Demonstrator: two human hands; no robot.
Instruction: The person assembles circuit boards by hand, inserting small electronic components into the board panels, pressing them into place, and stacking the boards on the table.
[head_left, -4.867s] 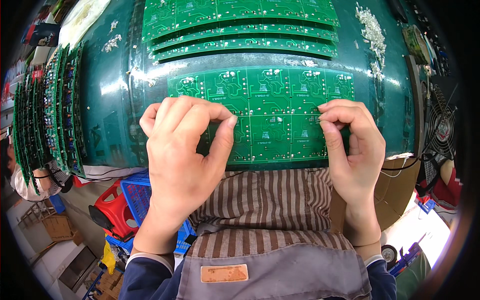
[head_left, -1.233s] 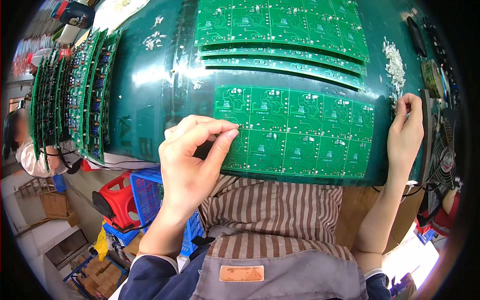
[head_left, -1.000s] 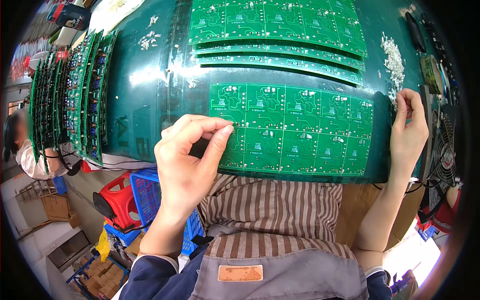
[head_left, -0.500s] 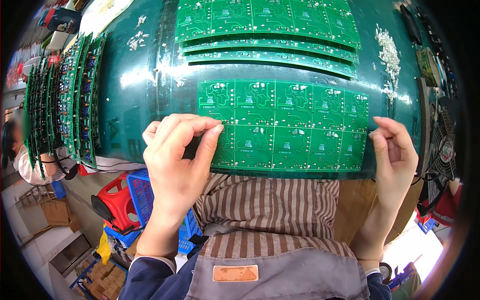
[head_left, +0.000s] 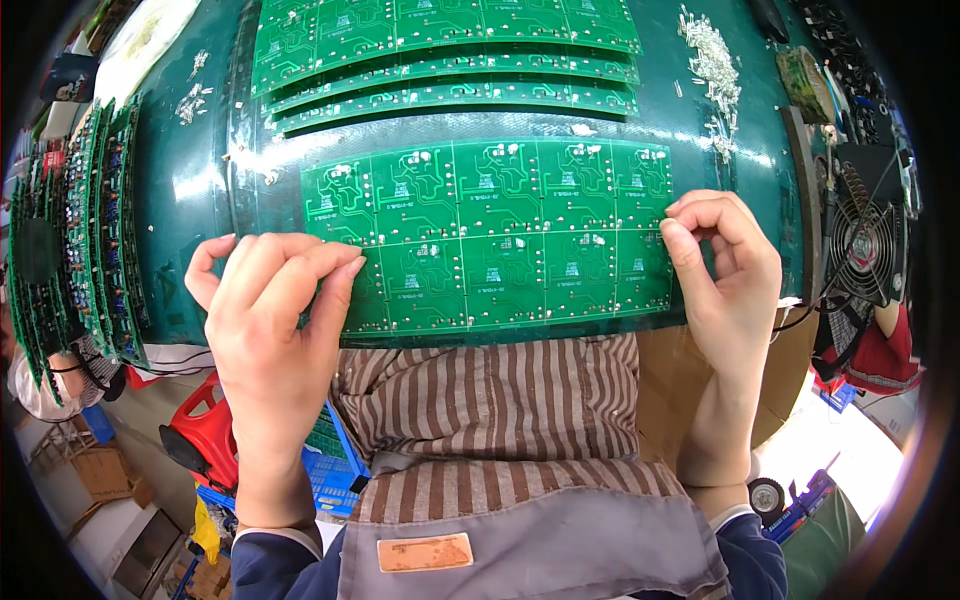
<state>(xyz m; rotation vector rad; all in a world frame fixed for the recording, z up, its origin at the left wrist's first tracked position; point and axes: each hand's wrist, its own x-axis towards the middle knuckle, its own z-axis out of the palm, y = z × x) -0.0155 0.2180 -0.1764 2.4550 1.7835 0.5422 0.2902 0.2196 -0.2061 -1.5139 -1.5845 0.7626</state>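
A flat green circuit board panel [head_left: 500,240], divided into several small sections and dotted with solder points, lies on the green tabletop in front of me. My left hand [head_left: 275,310] is closed at its left edge, thumb and forefinger pinching the board. At the right edge, my right hand [head_left: 725,270] pinches the same panel between thumb and forefinger, its other fingers curled. Just beyond lies a stack of similar green panels [head_left: 450,35], their near edges stepped one under another.
Boards fitted with components [head_left: 105,240] stand upright in a row at the left. Small clear pieces [head_left: 712,65] are heaped at the far right, with scraps [head_left: 195,100] at the far left. A fan [head_left: 862,248] stands right; a red stool [head_left: 205,430] and blue basket [head_left: 335,480] are below.
My right hand has closed in from beside the panel onto its right edge. The left hand stays at the left edge. The whole view has shifted, so things appear further left.
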